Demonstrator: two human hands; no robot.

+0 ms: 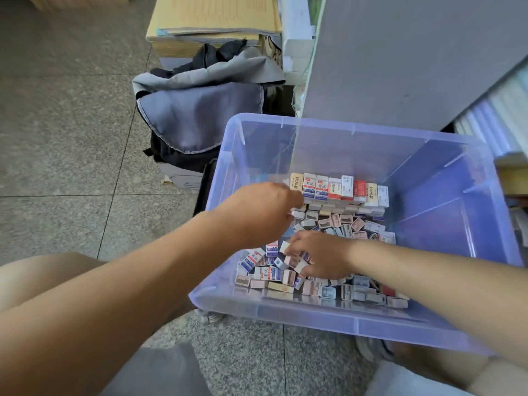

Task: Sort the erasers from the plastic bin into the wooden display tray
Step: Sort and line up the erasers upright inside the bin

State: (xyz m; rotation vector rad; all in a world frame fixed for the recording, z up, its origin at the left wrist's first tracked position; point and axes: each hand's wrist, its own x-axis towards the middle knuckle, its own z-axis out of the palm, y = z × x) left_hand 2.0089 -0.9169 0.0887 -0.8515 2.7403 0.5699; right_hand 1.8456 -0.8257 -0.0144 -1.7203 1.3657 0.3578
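At the bottom of the frame the person's bare knees and grey shorts (160, 372) fill the corners, and a shoe (368, 348) shows under the near wall of the bin (357, 322). The bin is translucent blue plastic and stands on the speckled tile floor (71, 124). It takes up the centre and right of the frame. Both forearms reach over its near rim. The right hand (323, 260) is down in the loose erasers (351, 290) heaped along the near side of the bin's bottom. Its fingers curl into the heap and seem to grip a few of the small blocks, though blur makes it hard to count them. The left hand (258, 214) is a little farther in and higher, over the bin's left side. Its knuckles face us and its fingertips are hidden, so I cannot tell whether it is open or holding anything. It is just beside the left end of a row (340, 190) of erasers standing upright, side by side, at the far edge of the heap. Beyond the bin, centre left, a grey bag (200, 115) slumps on a cardboard box (183, 178). Above it are stacked yellow papers (214, 21). A grey panel (400, 58) fills the upper right, with books (497, 115) at the right edge.
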